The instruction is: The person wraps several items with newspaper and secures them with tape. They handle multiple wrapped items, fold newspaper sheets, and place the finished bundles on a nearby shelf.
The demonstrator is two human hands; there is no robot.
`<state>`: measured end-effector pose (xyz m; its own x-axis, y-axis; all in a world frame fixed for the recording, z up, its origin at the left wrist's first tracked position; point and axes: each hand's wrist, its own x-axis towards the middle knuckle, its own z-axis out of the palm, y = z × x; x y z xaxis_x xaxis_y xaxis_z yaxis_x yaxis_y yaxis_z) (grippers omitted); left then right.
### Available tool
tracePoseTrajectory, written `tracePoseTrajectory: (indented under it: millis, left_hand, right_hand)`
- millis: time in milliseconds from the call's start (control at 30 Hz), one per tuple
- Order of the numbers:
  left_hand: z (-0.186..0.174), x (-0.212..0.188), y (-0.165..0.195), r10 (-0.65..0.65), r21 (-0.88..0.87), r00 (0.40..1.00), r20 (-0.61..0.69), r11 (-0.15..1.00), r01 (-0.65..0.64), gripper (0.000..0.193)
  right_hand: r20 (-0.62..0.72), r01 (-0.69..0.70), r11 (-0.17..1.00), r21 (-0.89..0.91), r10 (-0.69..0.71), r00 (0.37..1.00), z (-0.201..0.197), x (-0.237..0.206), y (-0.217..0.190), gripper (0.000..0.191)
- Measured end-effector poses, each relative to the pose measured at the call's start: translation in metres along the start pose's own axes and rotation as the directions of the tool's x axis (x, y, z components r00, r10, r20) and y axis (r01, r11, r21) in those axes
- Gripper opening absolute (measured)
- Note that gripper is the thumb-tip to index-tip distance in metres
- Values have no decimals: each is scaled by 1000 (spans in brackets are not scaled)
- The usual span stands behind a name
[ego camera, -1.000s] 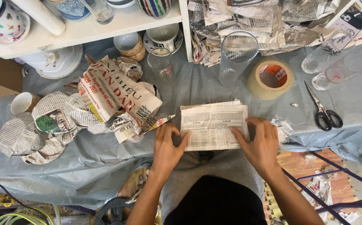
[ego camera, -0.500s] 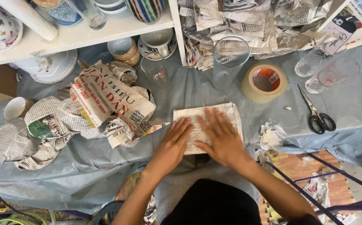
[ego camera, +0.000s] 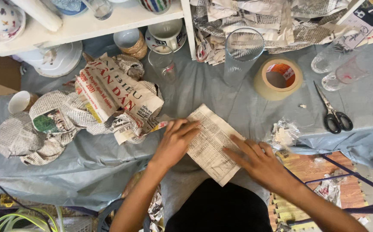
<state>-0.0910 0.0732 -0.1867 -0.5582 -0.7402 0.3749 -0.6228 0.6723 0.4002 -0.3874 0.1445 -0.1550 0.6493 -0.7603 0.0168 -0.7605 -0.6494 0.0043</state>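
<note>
- Grey-blue cloth (ego camera: 221, 92) covers the surface, which fills the middle of the view below a white shelf (ego camera: 109, 21).
- At the centre lies a folded newspaper sheet (ego camera: 210, 144), turned askew so one corner points toward 11 o'clock and the opposite corner toward 5 o'clock, where it hangs past the near edge of the cloth.
- The left hand (ego camera: 175, 144) presses flat on the sheet's 9 o'clock edge, fingers stretched out and together, gripping nothing.
- The right hand (ego camera: 259, 161) lies flat on the sheet's 3 o'clock edge, fingers spread wide toward 10 o'clock, also gripping nothing.
- At 9 to 10 o'clock from the sheet, just beside the left hand, sits a heap of newspaper-wrapped bundles (ego camera: 113, 101).
- Farther toward 9 o'clock, a round wrapped bundle (ego camera: 27, 137) lies flat with a small white cup (ego camera: 19, 101) near it.
- At 12 o'clock stands a tall clear glass (ego camera: 242, 53), upright; a smaller glass (ego camera: 163, 64) stands at 11 o'clock.
- At 1 o'clock a roll of tan tape (ego camera: 279, 79) lies flat.
- At 2 to 3 o'clock black-handled scissors (ego camera: 333, 114) lie shut, well apart from the right hand.
- Two clear glasses (ego camera: 345, 68) lie on their sides at 2 o'clock.
- Crumpled newspaper (ego camera: 276, 21) is piled at 12 to 1 o'clock, beyond the tall glass.
</note>
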Motion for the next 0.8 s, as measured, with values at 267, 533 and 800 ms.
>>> tracePoseTrajectory:
  millis: [267,533,800]
  left_hand:
    - [5,-6,25,7,-47,999,-46,999,-10,54]
    - [1,-38,-1,-440,-572,866,237,657,491,79]
    - [-10,-45,6,-84,-150,987,-140,987,63,71]
  right_hand:
    - [-421,334,783,525,-102,901,-11,29,30,25]
    - [-351,255,718,648,-16,936,1,134,27,21]
    - [-355,275,884,379,-135,925,20,164,20,18]
